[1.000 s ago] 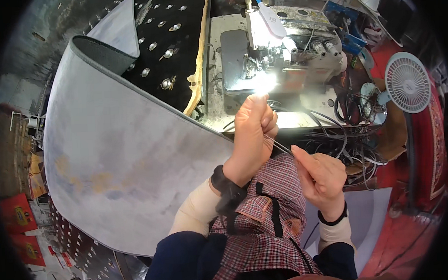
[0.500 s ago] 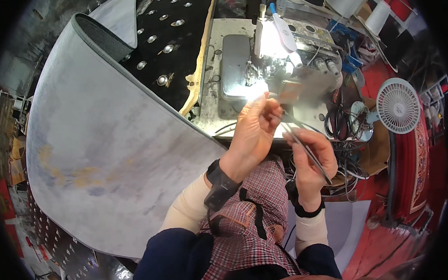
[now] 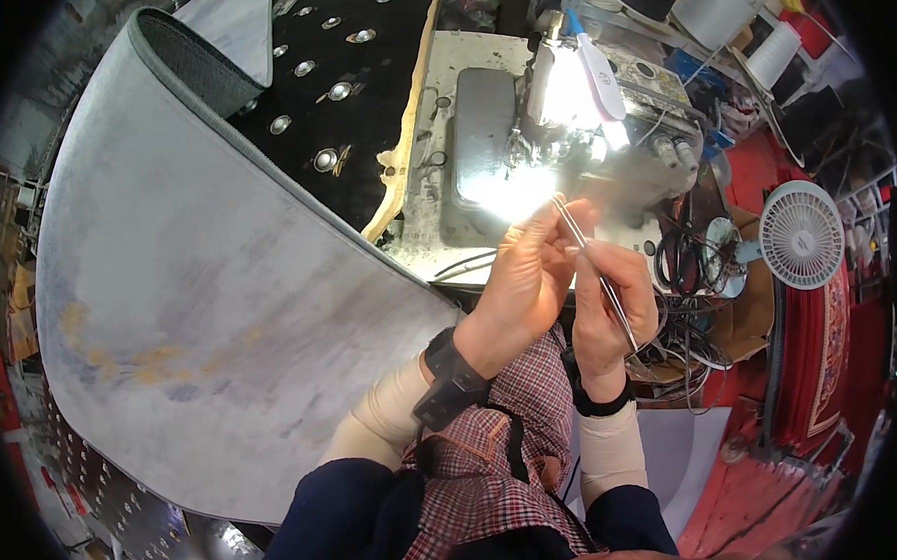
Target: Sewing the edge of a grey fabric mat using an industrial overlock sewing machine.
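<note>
My right hand (image 3: 614,298) grips slim metal tweezers (image 3: 610,295), which slant up and to the left. Their tips reach my left hand (image 3: 524,287), whose thumb and fingertips are pinched together in front of the bright lamp glow. What the left fingers hold, if anything, is too small and washed out to make out. Just beyond both hands stands a sewing machine (image 3: 556,87) with a dark grey bed plate (image 3: 482,138). A white lamp with a blue end (image 3: 600,73) is fixed to it. Glare hides the needle area.
A large grey rug-like sheet (image 3: 239,299) with a bound edge curves up on the left. Behind it lies a black table (image 3: 362,124) studded with metal balls. At right are a small white fan (image 3: 801,235), tangled cables (image 3: 683,260) and thread cones (image 3: 774,54).
My right hand has moved up and left, bringing the tweezers' tips to the left fingertips. My left hand has shifted slightly right and down in the picture, and the whole view has shifted a little.
</note>
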Demonstrator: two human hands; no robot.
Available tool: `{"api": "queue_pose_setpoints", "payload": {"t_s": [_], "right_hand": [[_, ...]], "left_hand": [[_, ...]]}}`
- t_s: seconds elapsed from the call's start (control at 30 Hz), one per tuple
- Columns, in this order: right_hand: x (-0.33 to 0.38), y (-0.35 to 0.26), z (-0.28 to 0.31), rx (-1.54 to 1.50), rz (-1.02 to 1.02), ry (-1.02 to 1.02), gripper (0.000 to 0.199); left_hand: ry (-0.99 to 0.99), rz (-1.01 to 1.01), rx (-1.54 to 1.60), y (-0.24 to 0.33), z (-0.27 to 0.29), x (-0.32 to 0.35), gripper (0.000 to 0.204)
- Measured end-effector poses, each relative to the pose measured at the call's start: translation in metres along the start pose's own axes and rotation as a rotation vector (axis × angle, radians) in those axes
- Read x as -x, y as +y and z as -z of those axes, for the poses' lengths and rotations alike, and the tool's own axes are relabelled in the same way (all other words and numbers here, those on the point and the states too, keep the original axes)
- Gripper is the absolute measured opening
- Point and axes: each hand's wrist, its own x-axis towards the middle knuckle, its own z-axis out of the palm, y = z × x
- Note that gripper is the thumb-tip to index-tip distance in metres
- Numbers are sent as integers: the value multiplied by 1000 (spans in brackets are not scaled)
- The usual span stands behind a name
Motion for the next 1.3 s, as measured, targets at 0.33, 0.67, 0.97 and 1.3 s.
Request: {"api": "queue_pose_setpoints", "payload": {"t_s": [0.33, 0.67, 0.97, 1.3], "right_hand": [[-17, 0, -7, 58, 55, -42, 12], [-57, 31, -17, 272, 199, -110, 4], [-58, 35, -26, 137, 76, -63, 5], [-63, 37, -26, 197, 51, -74, 6]], "left_hand": [[70, -180, -119, -3, -13, -1, 24], [49, 64, 35, -22, -11, -10, 36], [-3, 14, 50, -19, -10, -17, 33], [-79, -3, 33, -16, -10, -21, 34]]}}
